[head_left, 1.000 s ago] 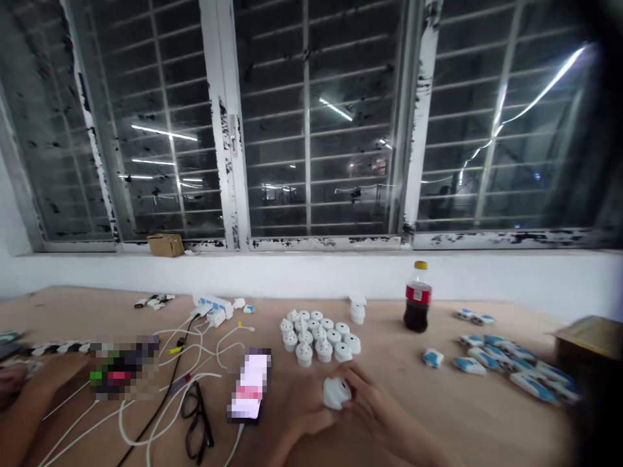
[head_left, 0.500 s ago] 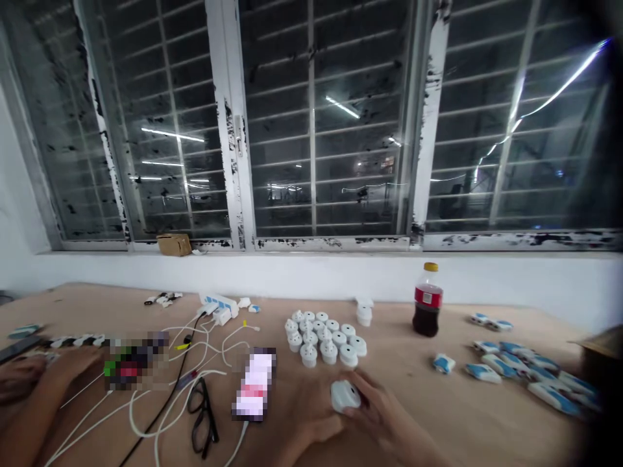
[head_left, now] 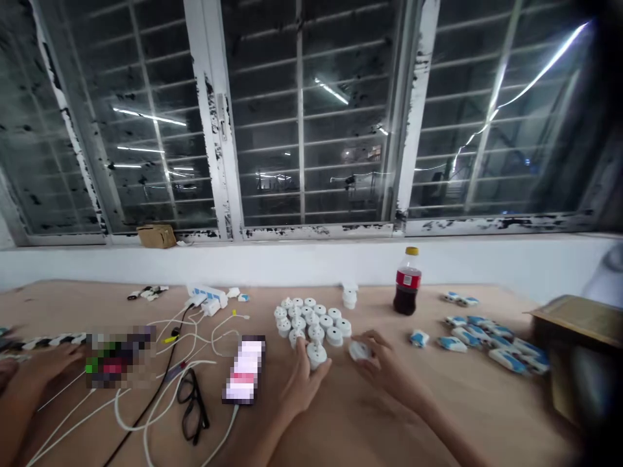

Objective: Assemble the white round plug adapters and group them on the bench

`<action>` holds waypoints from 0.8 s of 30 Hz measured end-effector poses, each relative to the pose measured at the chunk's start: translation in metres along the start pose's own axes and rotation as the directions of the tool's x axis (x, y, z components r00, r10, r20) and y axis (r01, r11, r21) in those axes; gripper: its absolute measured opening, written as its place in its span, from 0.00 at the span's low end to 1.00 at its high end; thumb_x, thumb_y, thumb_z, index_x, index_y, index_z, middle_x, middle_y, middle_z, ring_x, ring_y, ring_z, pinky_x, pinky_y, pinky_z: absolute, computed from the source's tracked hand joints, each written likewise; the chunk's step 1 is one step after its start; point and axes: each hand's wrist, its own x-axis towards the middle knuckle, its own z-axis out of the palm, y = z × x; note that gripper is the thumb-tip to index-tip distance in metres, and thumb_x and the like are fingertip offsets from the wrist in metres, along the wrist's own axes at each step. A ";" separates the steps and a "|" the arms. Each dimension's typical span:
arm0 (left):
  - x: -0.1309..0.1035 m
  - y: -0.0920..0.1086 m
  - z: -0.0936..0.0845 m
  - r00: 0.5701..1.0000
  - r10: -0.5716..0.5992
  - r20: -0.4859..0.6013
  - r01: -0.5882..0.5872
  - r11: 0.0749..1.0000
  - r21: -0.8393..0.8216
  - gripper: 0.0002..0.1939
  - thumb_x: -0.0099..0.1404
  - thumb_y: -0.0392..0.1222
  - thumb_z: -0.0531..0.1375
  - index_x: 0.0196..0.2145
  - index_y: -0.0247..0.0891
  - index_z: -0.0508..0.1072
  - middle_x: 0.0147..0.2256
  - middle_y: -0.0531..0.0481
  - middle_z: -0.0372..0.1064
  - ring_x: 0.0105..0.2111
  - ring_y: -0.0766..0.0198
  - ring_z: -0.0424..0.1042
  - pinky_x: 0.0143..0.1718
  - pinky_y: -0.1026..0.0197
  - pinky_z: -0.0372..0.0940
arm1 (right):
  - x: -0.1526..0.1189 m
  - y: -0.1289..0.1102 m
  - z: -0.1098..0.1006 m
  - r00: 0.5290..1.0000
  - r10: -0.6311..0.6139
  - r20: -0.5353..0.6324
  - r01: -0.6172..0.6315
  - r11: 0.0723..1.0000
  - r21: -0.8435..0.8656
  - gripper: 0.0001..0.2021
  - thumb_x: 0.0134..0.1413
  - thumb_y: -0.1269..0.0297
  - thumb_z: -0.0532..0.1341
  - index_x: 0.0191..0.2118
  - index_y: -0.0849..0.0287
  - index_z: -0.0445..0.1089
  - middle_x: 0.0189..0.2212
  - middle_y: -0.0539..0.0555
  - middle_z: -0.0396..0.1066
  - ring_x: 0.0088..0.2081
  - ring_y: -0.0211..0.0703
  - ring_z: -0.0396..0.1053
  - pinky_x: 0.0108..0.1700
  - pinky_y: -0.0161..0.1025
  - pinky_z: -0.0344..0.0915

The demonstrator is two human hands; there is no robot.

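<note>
My left hand (head_left: pixel 302 383) is closed on a white round plug adapter (head_left: pixel 317 356), thumb on one side and fingers on the other, at the near edge of a cluster of similar adapters (head_left: pixel 311 313). Some in the cluster have pins facing up, others a plain top with a small dark hole. To the right, my right hand (head_left: pixel 384 363) grips a white rounded piece (head_left: pixel 359 351) close to the tabletop. Its exact kind is not clear, as fingers cover part of it.
A cola bottle (head_left: pixel 407 285) stands behind on the right, near blue-and-white pieces (head_left: pixel 479 334) and a cardboard box (head_left: pixel 574 318). Left lie a phone (head_left: pixel 244 370), eyeglasses (head_left: pixel 193 405), tangled cables and a power strip (head_left: pixel 208 298). Another person's hand (head_left: pixel 53 363) is at far left.
My hands were together around a white rounded piece nearer me. They have moved apart and forward, the left now on an adapter by the cluster. The view has shifted right.
</note>
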 end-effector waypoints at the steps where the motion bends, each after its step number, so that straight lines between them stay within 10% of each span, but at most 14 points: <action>1: 0.002 -0.003 -0.002 0.999 0.036 0.005 -0.036 0.998 0.043 0.23 0.72 0.51 0.63 0.59 0.38 0.68 0.56 0.39 0.74 0.57 0.51 0.74 0.63 0.52 0.67 | 0.000 0.005 0.001 0.999 0.024 0.023 -0.024 1.000 -0.017 0.18 0.60 0.63 0.61 0.54 0.55 0.78 0.54 0.62 0.75 0.49 0.58 0.77 0.55 0.54 0.75; 8: 0.006 0.011 -0.017 0.991 0.078 0.112 -0.109 0.947 0.303 0.16 0.63 0.45 0.72 0.48 0.43 0.77 0.52 0.46 0.76 0.56 0.49 0.75 0.59 0.53 0.66 | 0.002 0.012 0.011 0.999 0.034 0.003 -0.034 0.999 0.027 0.22 0.54 0.68 0.59 0.55 0.55 0.75 0.56 0.61 0.74 0.49 0.54 0.77 0.54 0.51 0.75; 15: 0.006 0.026 -0.027 0.993 -0.119 0.021 0.102 0.914 0.393 0.30 0.70 0.43 0.68 0.66 0.42 0.66 0.35 0.52 0.80 0.41 0.53 0.81 0.41 0.59 0.64 | 0.003 -0.006 0.017 0.995 -0.073 0.062 0.075 0.997 -0.021 0.13 0.69 0.64 0.53 0.35 0.53 0.74 0.40 0.57 0.74 0.41 0.51 0.75 0.47 0.47 0.75; 24: 0.008 0.017 -0.027 0.997 -0.081 0.002 0.073 0.902 0.425 0.24 0.75 0.39 0.64 0.65 0.44 0.63 0.38 0.51 0.80 0.40 0.57 0.81 0.36 0.62 0.58 | 0.002 0.003 0.019 0.995 -0.080 0.052 0.079 0.997 0.019 0.15 0.69 0.60 0.57 0.48 0.53 0.81 0.51 0.61 0.80 0.54 0.56 0.77 0.61 0.55 0.74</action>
